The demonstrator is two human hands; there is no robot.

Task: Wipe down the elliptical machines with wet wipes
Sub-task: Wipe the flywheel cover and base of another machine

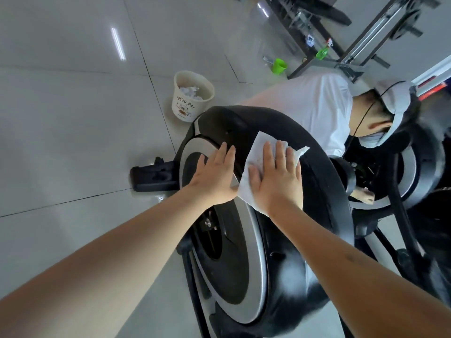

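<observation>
Lying under right hand (278, 178), wipe (255, 150)

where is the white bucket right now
Head view, upper middle: the white bucket stands on the floor just beyond the elliptical's black housing.

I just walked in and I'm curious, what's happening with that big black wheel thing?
Someone is cleaning an elliptical. The right hand presses a white wipe flat on its black cover, and the left hand rests flat beside it on the cover's side. A bin holding crumpled white paper stands on the floor behind. Another person in a white shirt bends over the next machine.
</observation>
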